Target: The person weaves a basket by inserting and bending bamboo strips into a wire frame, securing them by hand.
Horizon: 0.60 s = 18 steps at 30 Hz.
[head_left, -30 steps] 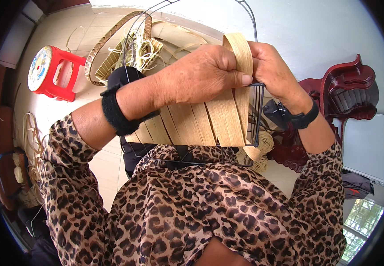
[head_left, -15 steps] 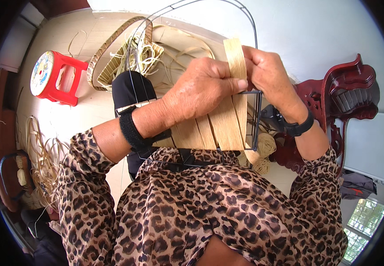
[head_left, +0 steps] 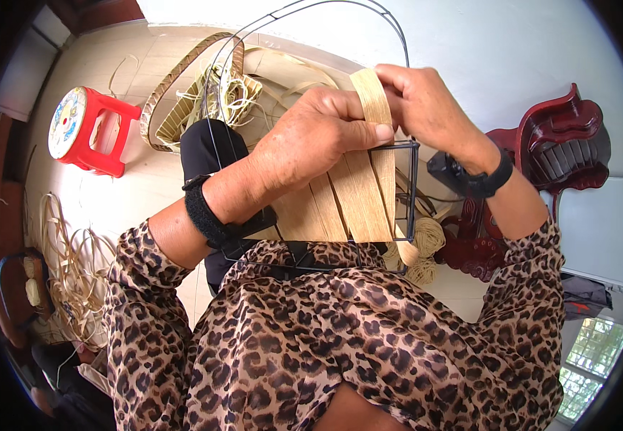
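Note:
A black wire basket frame with a tall arched handle rests on my lap. Wide, flat tan strips cover its side, lying next to one another. The free upper part of the rightmost strip rises above the frame's top bar and bends over to the left. My left hand pinches this strip, its thumb pressed on the front just above the bar. Behind the strip, my right hand is closed with bent fingers; the strip and the left hand hide what its fingertips hold.
At the left stands a red plastic stool. A woven basket with loose strands lies beyond my knee. Loose strips pile up at the far left. Balls of cord and carved dark-red furniture are to the right.
The strip's upper end has tipped over to the left and sits lower. Both hands and the frame have shifted slightly left in the picture, and my right wrist has turned.

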Tool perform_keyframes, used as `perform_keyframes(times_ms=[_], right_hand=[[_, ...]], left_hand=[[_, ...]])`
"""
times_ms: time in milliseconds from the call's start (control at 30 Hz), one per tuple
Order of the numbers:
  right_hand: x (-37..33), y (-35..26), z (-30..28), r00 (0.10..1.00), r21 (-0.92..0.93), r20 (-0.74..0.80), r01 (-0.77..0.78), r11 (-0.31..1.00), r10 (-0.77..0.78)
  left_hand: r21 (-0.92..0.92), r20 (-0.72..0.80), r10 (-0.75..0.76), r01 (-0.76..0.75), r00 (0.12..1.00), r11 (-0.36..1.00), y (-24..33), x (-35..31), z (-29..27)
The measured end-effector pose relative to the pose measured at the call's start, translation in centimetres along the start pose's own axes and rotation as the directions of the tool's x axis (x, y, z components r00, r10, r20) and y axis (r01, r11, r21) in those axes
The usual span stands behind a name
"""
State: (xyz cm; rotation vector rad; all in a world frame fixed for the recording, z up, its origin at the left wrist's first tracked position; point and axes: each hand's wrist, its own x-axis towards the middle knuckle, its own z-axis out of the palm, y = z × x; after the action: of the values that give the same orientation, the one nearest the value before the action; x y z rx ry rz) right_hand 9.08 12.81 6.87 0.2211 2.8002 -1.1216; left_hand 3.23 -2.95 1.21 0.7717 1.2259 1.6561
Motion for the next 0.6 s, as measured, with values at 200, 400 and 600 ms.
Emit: perform_keyframes(times_ms=[200,400,600], right_hand=[[1.9,-1.1,-2.2,0.791,-0.551,-0.146,0.434,0.713,-0.594],[-0.2,-2.0,1.2,0.834,-0.252,-0.349,0.356,0.900,-0.427],[0.4,0.9,-1.3,0.909,0.008,0.398,-0.142,0.990,0.127]], left_hand=[[0.012,0.005,-0.060,0.060,0.998,0.998,0.8,-0.6,-0.1],[-0.025,0.019,0.092,-0.091,0.996,0.996,-1.3,-0.6,0.4],[-0.033,-0.029,0.186,-0.186,0.982,0.982,-2.1,-0.4,0.9]])
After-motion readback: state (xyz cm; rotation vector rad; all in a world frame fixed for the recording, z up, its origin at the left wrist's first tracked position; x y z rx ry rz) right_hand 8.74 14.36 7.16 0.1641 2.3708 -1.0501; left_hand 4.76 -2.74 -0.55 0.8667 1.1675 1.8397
